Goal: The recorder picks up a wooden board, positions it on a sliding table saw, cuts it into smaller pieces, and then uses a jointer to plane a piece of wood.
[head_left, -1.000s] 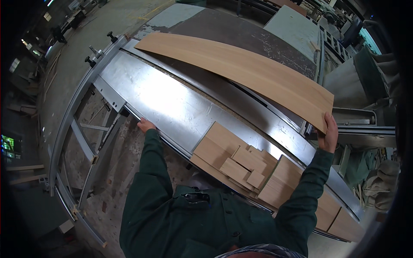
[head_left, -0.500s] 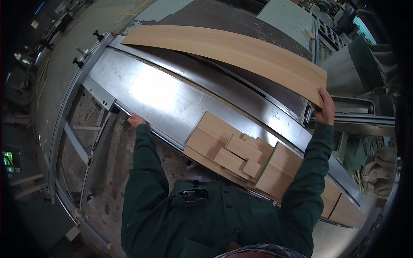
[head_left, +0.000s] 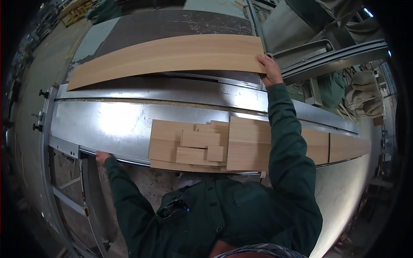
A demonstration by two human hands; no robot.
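My right hand [head_left: 271, 69] grips the right end of a long, light-brown wooden board [head_left: 172, 53], thumb on its upper face and the other fingers out of sight beneath. The board lies across the far side of the metal machine table [head_left: 77, 114], its right part raised above the surface. My left hand [head_left: 102, 157] is closed round the rail [head_left: 129, 162] along the table's near edge; its fingers are partly hidden. Between my arms, several small wood pieces [head_left: 202, 139] lie on a wider panel [head_left: 165, 131], beside another panel [head_left: 248, 144].
A metal frame with black knobs [head_left: 43, 93] borders the table's left end. At the far right a metal beam [head_left: 335, 60] extends out, with grey cloth bags [head_left: 365, 94] beyond it. More boards [head_left: 348, 147] lie right of my right arm. A slot runs along the table.
My view has turned, so the table now lies nearly level across it. Both hands keep their holds, the right on the board and the left on the rail.
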